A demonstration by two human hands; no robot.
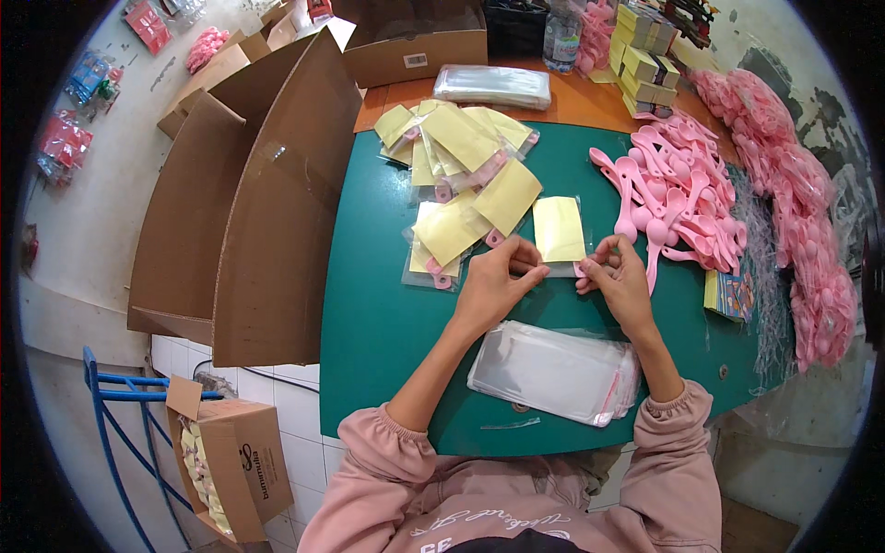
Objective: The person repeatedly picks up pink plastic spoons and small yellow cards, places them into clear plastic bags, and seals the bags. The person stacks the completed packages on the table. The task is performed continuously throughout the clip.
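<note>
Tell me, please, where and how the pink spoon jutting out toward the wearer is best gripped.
Probably pinch the pink spoon by its handle, from the near side: the handle juts clear of the heap, while the bowl lies among other spoons.

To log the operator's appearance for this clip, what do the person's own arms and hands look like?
Both the left hand and right hand are ungloved, with no watch or bracelet visible. The dusty-pink sweatshirt has white lettering across its front; its loose left sleeve and right sleeve end in gathered cuffs, leaving the forearms bare.
</note>
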